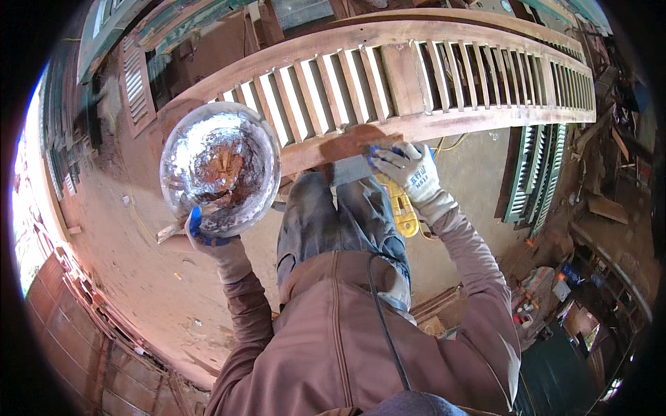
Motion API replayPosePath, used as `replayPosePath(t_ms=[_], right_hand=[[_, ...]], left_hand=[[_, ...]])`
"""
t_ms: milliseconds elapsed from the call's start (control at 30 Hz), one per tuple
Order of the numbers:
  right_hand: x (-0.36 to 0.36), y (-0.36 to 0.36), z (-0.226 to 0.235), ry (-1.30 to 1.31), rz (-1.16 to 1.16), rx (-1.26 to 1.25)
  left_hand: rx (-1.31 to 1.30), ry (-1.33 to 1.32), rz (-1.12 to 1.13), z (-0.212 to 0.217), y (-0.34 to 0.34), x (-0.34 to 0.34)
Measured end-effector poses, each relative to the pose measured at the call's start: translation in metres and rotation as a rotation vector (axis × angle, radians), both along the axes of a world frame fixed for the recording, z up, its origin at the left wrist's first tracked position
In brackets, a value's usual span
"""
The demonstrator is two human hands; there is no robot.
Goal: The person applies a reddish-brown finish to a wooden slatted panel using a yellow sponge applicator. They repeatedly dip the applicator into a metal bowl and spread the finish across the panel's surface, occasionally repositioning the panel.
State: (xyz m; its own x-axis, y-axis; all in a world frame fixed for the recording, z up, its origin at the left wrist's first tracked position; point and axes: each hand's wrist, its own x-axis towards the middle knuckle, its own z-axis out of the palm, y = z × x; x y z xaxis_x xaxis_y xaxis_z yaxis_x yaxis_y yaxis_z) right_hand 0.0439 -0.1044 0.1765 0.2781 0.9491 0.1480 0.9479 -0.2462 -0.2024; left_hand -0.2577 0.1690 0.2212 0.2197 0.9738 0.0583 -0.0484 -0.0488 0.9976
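My left hand [211,239], in a white glove with a blue palm, is closed on the near rim of a shiny metal bowl [265,156]. Brown, crumbly-looking matter [223,166] lies in the bowl. A wooden-handled tool [172,231] crosses the rim under my thumb; its far end is unclear. My gloved right hand [408,170] has its fingers bent at the near rail of a slatted wooden shutter frame [402,76], beside a darker brown patch [350,143]. What those fingers hold is hidden. Just below them is a yellow plastic tool with holes [402,211].
The long frame spans the space before my knees. Green slatted shutters [535,173] stand at the right, with another slatted panel [137,83] at the far left. A yellow cable [452,144] runs behind my right hand. Clutter [538,298] and wood pieces [608,208] lie at the right.
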Motion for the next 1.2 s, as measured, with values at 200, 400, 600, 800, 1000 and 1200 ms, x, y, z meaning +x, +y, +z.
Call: replayPosePath(t_ms=[200,400,600,800,1000,1200], right_hand=[[0.01,0.021,0.01,-0.053,-0.12,0.009],[0.004,0.013,0.006,0.039,0.004,0.007],[0.011,0.036,0.007,-0.031,-0.023,0.067],[0.005,0.022,0.018,0.034,0.079,0.012],[0.007,0.019,0.02,-0.106,-0.057,0.087],[-0.014,0.032,-0.022,-0.103,-0.121,0.033]], left_hand=[[-0.056,0.004,-0.009,-0.004,0.004,-0.007],[0.052,0.077,0.033,-0.013,0.002,-0.006],[-0.041,-0.03,0.055,-0.003,0.0,0.001],[0.012,0.015,0.018,0.0,-0.006,0.004],[-0.053,0.015,0.049,0.008,-0.007,0.003],[0.023,0.102,0.043,0.006,-0.005,0.007]])
